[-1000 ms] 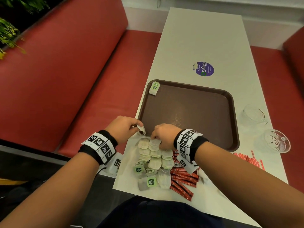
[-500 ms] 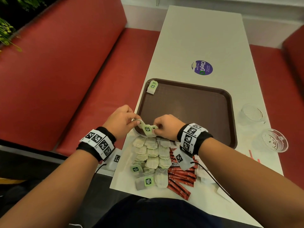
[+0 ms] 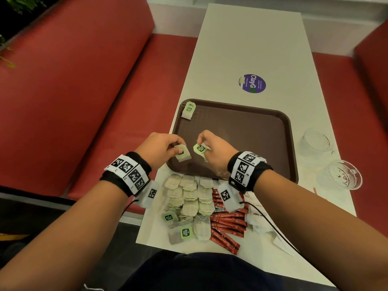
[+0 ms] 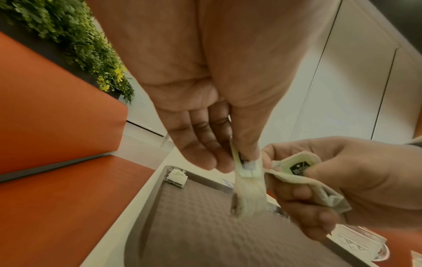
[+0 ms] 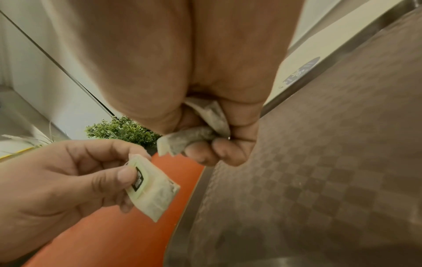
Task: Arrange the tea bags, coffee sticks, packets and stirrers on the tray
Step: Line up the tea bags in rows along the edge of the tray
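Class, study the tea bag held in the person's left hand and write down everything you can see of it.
The tea bag in the left hand is a flat, pale, papery sachet with dark contents showing faintly through. A light green tag with a black logo lies against its face. The left hand pinches it at the tag, thumb on the logo, fingers behind. It hangs tilted in the air above the near left corner of the brown tray. It sits close beside the right hand's tea bag; whether they touch is unclear.
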Demonstrator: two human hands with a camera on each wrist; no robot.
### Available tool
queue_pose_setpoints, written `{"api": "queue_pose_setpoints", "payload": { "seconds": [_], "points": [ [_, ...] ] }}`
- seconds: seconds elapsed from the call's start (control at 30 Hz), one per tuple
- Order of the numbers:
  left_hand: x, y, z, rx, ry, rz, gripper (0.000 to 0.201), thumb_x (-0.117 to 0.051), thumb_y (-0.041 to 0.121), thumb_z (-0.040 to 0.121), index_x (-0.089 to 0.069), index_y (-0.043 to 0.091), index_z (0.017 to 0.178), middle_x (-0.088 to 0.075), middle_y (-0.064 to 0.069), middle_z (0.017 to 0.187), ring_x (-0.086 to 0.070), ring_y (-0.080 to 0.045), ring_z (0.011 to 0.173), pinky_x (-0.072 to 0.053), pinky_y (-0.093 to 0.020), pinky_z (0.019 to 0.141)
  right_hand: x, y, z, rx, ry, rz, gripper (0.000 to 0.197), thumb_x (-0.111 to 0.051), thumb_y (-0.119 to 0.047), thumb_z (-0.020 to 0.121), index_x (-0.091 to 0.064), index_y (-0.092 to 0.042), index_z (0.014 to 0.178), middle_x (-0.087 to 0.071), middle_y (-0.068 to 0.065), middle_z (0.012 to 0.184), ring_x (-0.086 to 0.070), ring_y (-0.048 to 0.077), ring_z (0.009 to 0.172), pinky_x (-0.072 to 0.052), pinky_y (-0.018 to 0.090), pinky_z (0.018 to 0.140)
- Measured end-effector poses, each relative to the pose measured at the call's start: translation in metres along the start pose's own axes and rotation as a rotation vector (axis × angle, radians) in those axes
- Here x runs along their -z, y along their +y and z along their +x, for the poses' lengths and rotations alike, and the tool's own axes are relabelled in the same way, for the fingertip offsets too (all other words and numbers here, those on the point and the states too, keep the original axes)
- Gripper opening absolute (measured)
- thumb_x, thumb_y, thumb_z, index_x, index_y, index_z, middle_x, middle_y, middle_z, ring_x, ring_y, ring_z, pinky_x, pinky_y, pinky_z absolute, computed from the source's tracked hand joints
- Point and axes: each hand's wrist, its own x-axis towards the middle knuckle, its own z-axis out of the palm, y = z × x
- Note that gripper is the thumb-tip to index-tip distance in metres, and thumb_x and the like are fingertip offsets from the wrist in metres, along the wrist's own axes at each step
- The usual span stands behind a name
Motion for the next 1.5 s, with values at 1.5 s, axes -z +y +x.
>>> {"api": "queue_pose_setpoints", "payload": {
  "seconds": [1.5],
  "points": [
    [0.006,-0.021,0.212,0.41,0.03,0.33,0.046,-0.078,0.045,0.082,-0.07,0.008,0.108,-0.069,-0.009,0.11,-0.064,-0.028,0.105,-0.054,-0.042,0.091,0.036,0.046,0.047,-0.104,0.211,0.422,0.009,-0.049,-0.033,0.092,-0.057,-0.03,0.092,-0.055,-0.009,0.07,-0.05,0.013,0.062,-0.043,0.035,0.066]
  ]
}}
